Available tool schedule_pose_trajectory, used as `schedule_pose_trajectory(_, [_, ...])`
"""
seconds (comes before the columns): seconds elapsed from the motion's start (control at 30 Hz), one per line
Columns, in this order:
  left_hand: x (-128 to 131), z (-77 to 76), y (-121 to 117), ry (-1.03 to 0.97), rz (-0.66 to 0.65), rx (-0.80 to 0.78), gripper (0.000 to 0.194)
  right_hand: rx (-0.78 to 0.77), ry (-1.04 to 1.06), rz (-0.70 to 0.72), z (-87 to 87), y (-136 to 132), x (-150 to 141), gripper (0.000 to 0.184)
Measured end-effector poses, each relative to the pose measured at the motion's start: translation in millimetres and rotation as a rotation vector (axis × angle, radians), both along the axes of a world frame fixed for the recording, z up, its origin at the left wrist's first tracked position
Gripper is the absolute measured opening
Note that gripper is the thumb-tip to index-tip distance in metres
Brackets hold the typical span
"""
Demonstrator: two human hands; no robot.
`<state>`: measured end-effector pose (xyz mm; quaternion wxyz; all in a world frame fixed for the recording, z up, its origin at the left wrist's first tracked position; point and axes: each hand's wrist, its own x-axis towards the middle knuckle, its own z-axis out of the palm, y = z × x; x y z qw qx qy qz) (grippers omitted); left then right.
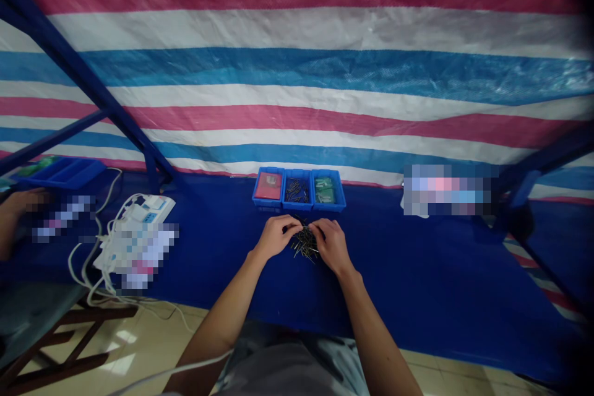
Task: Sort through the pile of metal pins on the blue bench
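Note:
A loose pile of dark, thin screws or pins (304, 246) lies on the blue tabletop in front of me. My left hand (278, 236) is at the pile's upper left, its thumb and fingertips pinched together. On the right side, my right hand (330, 242) is closed in a similar pinch, and its fingertips almost meet those of the left above the pile. Whatever is between the fingers is too small to name. Just beyond the hands stand three joined blue bins: the left bin (268, 203) holds a pinkish-red item, the middle bin (297, 205) dark screws, the right bin (329, 205) green and pale pieces.
White power strips (151, 210) and tangled cables (99, 272) lie at left. Farther left, another person's hand (28, 201) is beside a blue tray (65, 172). A blurred-out item (445, 189) sits at right. Striped sheeting (297, 68) hangs behind the table (417, 284).

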<state>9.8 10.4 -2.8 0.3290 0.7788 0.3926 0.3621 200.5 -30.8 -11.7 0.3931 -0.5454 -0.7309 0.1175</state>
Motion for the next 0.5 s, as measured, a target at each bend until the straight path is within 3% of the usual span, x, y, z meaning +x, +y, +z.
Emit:
schedule_pose_trajectory(0.3, [0.0,2.6,-1.2,0.002,-0.015,-0.005,0.025,0.024,-0.096,-0.07,1.3,0.0,-1.7,0.046])
schedule_pose_trajectory(0.5, [0.4,2.9,-1.2,-0.002,-0.013,-0.008,0.027,0.02,-0.066,-0.064,-0.1,0.7,-1.0,0.048])
